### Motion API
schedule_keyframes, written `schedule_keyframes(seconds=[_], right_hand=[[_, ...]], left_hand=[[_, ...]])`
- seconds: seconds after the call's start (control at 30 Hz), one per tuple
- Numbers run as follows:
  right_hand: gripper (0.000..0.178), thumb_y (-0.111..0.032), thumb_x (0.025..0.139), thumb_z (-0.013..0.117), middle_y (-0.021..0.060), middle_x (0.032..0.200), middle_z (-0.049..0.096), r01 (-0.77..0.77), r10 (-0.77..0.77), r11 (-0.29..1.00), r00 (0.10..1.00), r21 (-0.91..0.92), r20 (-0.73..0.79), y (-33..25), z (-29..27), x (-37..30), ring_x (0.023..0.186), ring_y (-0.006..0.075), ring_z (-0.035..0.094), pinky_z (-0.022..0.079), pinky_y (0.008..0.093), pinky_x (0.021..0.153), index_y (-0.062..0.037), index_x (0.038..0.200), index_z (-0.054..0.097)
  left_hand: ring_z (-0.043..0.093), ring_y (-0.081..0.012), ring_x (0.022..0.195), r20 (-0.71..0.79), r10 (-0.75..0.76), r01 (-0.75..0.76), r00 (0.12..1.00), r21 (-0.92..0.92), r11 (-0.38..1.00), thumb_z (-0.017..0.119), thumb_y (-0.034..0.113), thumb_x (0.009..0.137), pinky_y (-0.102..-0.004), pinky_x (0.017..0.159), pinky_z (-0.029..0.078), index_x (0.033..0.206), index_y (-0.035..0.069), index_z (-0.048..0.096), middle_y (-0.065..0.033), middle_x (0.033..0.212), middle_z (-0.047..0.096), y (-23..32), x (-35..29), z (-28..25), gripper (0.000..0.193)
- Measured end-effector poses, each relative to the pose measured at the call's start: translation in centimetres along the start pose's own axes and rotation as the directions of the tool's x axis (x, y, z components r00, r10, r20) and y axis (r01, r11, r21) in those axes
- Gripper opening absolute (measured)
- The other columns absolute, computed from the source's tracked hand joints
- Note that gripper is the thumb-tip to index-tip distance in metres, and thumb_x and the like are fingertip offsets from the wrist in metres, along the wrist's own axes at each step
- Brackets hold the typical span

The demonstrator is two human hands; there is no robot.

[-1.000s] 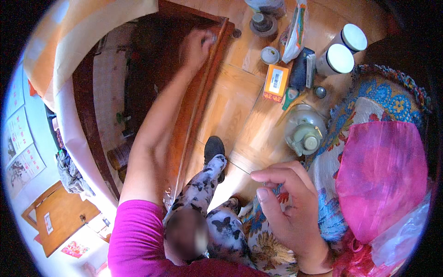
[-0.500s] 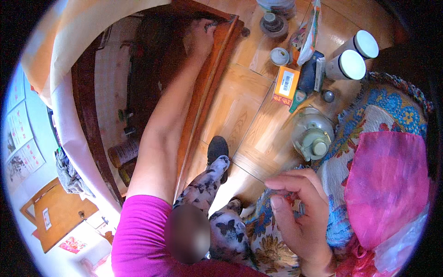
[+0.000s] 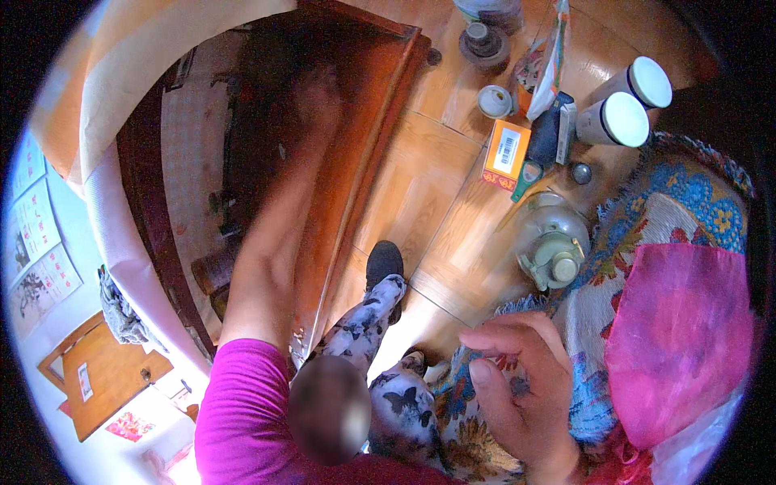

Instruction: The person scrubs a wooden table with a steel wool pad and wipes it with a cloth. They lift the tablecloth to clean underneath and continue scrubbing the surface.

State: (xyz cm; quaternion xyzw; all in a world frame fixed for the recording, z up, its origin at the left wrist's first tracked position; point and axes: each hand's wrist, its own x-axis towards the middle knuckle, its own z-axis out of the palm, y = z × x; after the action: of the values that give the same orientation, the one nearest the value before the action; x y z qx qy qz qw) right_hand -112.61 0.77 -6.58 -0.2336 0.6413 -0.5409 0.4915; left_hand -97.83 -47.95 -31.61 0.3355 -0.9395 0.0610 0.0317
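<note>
My left arm, in a magenta sleeve, stretches into a dark reddish-brown wooden compartment [image 3: 368, 145] with a raised edge. Deep in its shadow lies my left hand [image 3: 314, 93], dim and blurred; neither its fingers nor anything in them can be made out. A brown cylindrical container [image 3: 212, 273] sits beside that forearm, partly hidden. On the right, my right hand [image 3: 529, 380] hovers over a patterned, fringed cloth [image 3: 586, 323]. Its fingers are loosely bent, with a gap to the thumb and nothing between them.
On the wood-patterned floor stand a clear jug [image 3: 552, 242] with a greenish lid, an orange box [image 3: 508, 149], green-handled scissors [image 3: 527, 178], two white-lidded canisters [image 3: 626, 120] and a dark round-based object [image 3: 483, 47]. A pink cloth [image 3: 679, 339] lies at right.
My left hand has moved from the compartment's far edge deeper into its shadow, leftward and slightly nearer. My right hand has stayed almost in place.
</note>
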Motion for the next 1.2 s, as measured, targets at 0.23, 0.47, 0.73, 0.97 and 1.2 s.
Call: schedule_keyframes(seconds=[0.23,0.47,0.73,0.97,1.2], right_hand=[[0.02,-0.007,0.087,0.068,0.0128,0.101,0.063,-0.001,0.002,0.999,1.0,0.048,-0.022,-0.2,-0.4,-0.2,0.086,0.0221,0.062,0.05,0.0319,0.077,-0.005,0.106,0.069],[0.018,-0.007,0.088,0.065,0.012,0.102,0.062,0.0,0.001,1.0,1.0,0.03,-0.025,0.4,-0.2,-0.1,0.085,0.0189,0.06,0.048,0.0299,0.075,-0.0035,0.106,0.068],[0.019,-0.003,0.086,0.07,0.0117,0.099,0.065,0.097,-0.092,0.994,0.991,0.05,-0.096,-0.1,-0.2,-0.2,0.085,0.0236,0.065,0.055,0.0324,0.077,-0.0053,0.106,0.069],[0.018,-0.003,0.087,0.07,0.0114,0.099,0.065,0.139,-0.131,0.988,0.985,0.067,-0.109,0.0,0.0,-0.4,0.082,0.0225,0.065,0.054,0.0317,0.074,-0.0046,0.105,0.068],[0.016,-0.004,0.088,0.067,0.0092,0.097,0.064,0.132,-0.119,0.986,0.985,0.1,-0.127,0.0,-0.3,-0.5,0.082,0.0179,0.059,0.049,0.0288,0.076,-0.0034,0.105,0.068]], left_hand=[[0.061,-0.0368,0.115,0.102,-0.078,0.114,0.992,-0.42,0.9,0.053,0.023,0.097,-0.0498,0.102,0.045,0.127,0.008,0.064,-0.0171,0.129,0.063,-4.0,-6.0,-3.0,0.035],[0.061,-0.0369,0.109,-0.11,0.154,-0.149,0.982,0.05,0.988,0.057,0.017,0.093,-0.0502,0.097,0.046,0.126,0.011,0.063,-0.0147,0.123,0.065,2.6,1.5,2.4,0.034],[0.056,-0.0343,0.119,0.059,0.167,-0.138,0.984,-0.338,0.931,0.064,0.002,0.089,-0.0445,0.103,0.045,0.125,0.015,0.067,-0.012,0.129,0.062,4.3,-11.2,-5.6,0.038],[0.059,-0.0305,0.116,-0.056,0.132,-0.143,0.99,-0.45,0.881,0.063,0.006,0.092,-0.0388,0.104,0.045,0.117,0.009,0.07,-0.0128,0.123,0.064,10.1,-0.6,-3.7,0.026],[0.063,-0.0333,0.105,-0.015,0.213,-0.204,0.977,-0.349,0.915,0.068,0.0,0.085,-0.0401,0.093,0.051,0.109,0.009,0.072,-0.0123,0.113,0.067,10.4,-4.5,-5.7,0.027]])
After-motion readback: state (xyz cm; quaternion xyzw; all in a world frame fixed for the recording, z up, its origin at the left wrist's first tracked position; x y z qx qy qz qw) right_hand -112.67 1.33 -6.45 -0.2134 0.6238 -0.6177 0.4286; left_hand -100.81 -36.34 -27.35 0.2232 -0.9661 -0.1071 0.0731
